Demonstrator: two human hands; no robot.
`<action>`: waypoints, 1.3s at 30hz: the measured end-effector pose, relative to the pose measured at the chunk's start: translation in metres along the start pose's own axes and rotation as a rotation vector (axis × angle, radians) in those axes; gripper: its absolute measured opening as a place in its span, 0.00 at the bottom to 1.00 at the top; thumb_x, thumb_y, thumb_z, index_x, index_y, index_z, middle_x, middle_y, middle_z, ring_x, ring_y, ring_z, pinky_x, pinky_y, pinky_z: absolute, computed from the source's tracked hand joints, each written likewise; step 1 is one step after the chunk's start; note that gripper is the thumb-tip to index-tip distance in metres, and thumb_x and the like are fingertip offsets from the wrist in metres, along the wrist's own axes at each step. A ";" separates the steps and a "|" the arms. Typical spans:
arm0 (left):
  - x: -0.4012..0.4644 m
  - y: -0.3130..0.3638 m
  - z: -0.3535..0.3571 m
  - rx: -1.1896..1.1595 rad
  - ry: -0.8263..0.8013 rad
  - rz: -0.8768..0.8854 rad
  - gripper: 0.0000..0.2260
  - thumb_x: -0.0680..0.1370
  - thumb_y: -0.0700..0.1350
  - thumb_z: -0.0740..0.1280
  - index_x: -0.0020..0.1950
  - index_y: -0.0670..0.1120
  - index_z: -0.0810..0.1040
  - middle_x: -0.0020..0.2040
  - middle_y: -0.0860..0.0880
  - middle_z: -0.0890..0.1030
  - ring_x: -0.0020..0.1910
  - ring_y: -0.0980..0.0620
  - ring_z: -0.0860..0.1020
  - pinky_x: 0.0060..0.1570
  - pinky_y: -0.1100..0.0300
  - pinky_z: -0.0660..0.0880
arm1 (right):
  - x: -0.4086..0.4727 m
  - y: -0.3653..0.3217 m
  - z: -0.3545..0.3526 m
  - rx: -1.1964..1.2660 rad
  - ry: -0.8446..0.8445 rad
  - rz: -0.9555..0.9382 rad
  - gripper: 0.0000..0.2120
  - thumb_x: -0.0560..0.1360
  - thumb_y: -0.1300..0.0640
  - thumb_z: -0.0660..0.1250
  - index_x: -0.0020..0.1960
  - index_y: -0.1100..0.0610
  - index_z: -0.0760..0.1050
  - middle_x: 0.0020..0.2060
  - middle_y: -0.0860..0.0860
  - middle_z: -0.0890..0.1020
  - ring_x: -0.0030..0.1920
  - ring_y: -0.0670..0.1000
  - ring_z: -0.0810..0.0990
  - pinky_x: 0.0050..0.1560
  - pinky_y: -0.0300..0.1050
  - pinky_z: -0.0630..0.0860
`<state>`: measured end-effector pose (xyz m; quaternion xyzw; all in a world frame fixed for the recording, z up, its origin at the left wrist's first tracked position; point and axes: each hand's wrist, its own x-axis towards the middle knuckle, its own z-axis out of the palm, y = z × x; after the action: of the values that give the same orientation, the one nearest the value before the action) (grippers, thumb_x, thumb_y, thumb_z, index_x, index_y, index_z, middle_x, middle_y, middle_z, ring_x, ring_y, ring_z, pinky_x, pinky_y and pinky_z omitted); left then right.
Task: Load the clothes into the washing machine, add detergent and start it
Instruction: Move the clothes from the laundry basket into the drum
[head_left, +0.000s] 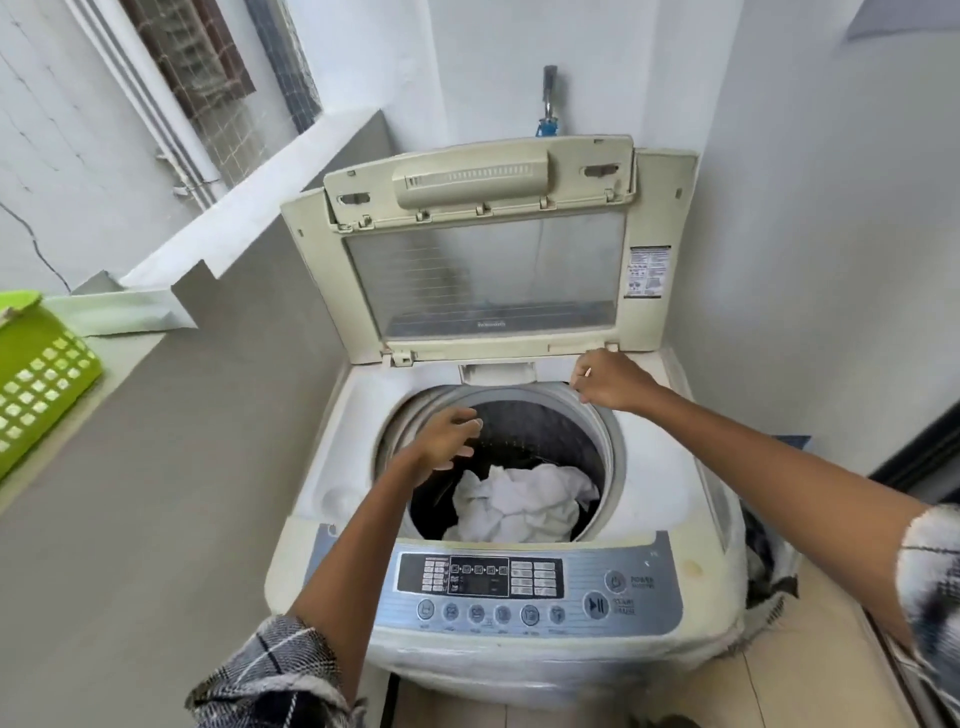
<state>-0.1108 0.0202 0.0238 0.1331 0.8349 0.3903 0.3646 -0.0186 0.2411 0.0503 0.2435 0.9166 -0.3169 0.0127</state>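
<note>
The cream top-loading washing machine (649, 499) stands with its lid (483, 270) raised against the wall. White clothes (524, 501) lie in the dark drum (550, 431). My left hand (447, 439) hovers over the drum's left rim with loosely curled fingers, blurred, holding nothing. My right hand (610, 379) is at the back right of the tub opening, fingers curled down onto the deck just right of the detergent drawer (496, 371). Whether it holds anything is hidden. The control panel (519, 587) faces me at the front.
A green perforated basket (36, 374) sits on the grey ledge (130, 353) at the left. A tap (548, 104) is on the wall behind the lid. Walls close in at right and back. Dark checked cloth (769, 577) hangs by the machine's right side.
</note>
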 end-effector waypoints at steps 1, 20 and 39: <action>0.001 0.005 0.009 -0.003 0.001 0.028 0.16 0.81 0.48 0.60 0.68 0.48 0.70 0.64 0.48 0.76 0.53 0.48 0.78 0.52 0.54 0.69 | -0.003 0.006 0.000 0.034 0.041 -0.008 0.08 0.73 0.62 0.61 0.42 0.63 0.78 0.39 0.56 0.84 0.49 0.58 0.81 0.52 0.53 0.76; 0.051 0.159 0.300 -0.141 -0.345 0.206 0.11 0.82 0.42 0.58 0.57 0.42 0.78 0.49 0.48 0.81 0.40 0.54 0.78 0.35 0.70 0.73 | -0.008 0.292 -0.031 0.592 0.435 0.312 0.08 0.77 0.62 0.61 0.42 0.58 0.76 0.28 0.52 0.78 0.32 0.54 0.78 0.39 0.49 0.73; 0.274 0.002 0.532 0.716 -0.564 -0.311 0.17 0.81 0.42 0.55 0.70 0.47 0.68 0.69 0.44 0.71 0.67 0.43 0.70 0.65 0.48 0.68 | 0.035 0.557 0.208 0.429 -0.474 0.891 0.11 0.79 0.62 0.58 0.57 0.64 0.75 0.59 0.62 0.78 0.61 0.56 0.76 0.57 0.44 0.69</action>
<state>0.0766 0.4553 -0.3416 0.2243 0.7954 -0.0324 0.5621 0.1761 0.5130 -0.4422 0.5273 0.6114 -0.5069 0.3019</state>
